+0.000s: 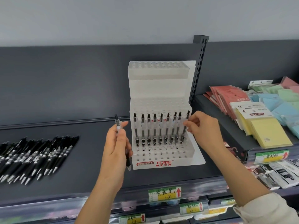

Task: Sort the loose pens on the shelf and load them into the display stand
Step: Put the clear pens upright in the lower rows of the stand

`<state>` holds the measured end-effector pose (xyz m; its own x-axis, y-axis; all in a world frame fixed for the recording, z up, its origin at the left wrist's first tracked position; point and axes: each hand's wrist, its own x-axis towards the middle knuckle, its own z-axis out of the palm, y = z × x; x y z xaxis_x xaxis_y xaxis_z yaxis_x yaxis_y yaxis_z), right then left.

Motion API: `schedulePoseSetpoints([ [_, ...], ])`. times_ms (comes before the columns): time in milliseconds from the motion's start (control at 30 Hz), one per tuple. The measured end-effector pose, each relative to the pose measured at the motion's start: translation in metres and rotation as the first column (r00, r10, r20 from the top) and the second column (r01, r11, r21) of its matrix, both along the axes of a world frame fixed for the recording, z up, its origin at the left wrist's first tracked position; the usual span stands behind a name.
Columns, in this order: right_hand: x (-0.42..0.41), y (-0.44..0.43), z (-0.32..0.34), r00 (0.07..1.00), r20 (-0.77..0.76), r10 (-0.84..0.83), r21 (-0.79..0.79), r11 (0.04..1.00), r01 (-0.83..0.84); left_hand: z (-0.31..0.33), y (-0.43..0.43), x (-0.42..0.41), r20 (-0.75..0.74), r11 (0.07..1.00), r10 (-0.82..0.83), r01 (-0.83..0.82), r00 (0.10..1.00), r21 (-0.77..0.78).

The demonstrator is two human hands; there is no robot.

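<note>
The left hand (116,143) is curled around a clear-barrelled pen (117,125), holding it nearly upright with the black cap end up and the tip down past the heel of the palm. The right hand (204,128) reaches in from the right, and its fingertips (186,125) pinch the rightmost pen (187,118) of a row of nine pens (161,126) standing in a white tiered display stand (161,88) marked TOME.

The held pen sits just beside the stand's left wall, its long axis already close to that of the standing pens. Empty holes run in rows in front of and below the filled row, with more on the tiers above. The left hand is the nearer one to the left-end holes, so seating this pen looks like a short move rightward and down.

A pile of loose black pens (37,156) lies flat on the dark shelf (72,180), well to the left of the left hand, tips slanting towards the front edge. Pads of yellow sticky notes (268,133) sit on the neighbouring shelf to the right, and a price label (165,194) hangs on the shelf edge below the stand.
</note>
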<state>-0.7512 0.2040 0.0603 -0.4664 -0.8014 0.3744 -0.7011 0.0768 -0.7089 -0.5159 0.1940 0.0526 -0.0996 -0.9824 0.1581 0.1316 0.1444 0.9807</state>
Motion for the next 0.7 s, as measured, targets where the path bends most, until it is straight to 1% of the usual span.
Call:
schedulePoseSetpoints([
  [100,-0.001,0.0,-0.001,1.0,0.001,0.002,0.007,1.0,-0.002,0.002,-0.003,0.0,-0.071,1.0,0.024,-0.024,0.997,0.001],
  [167,-0.002,0.0,-0.002,1.0,-0.003,0.001,0.009,1.0,-0.001,0.007,-0.007,-0.001,-0.067,0.999,0.033,-0.035,0.997,-0.026],
  [233,-0.003,0.0,-0.002,1.0,-0.006,-0.002,0.011,1.0,0.002,0.016,-0.011,-0.002,-0.039,0.995,0.044,-0.047,0.998,-0.086],
  [333,-0.002,0.0,-0.002,1.0,-0.009,-0.003,0.019,1.0,0.003,0.027,-0.024,-0.003,0.025,0.975,0.126,-0.119,0.992,-0.186],
  [467,-0.002,0.001,-0.002,1.0,-0.007,0.0,0.018,1.0,0.0,0.024,-0.042,-0.003,0.154,0.947,0.241,-0.197,0.958,-0.253],
  [700,-0.001,0.001,-0.003,1.0,-0.01,-0.004,0.009,1.0,0.004,0.008,-0.045,-0.005,0.345,0.931,0.267,-0.149,0.9,-0.334],
])
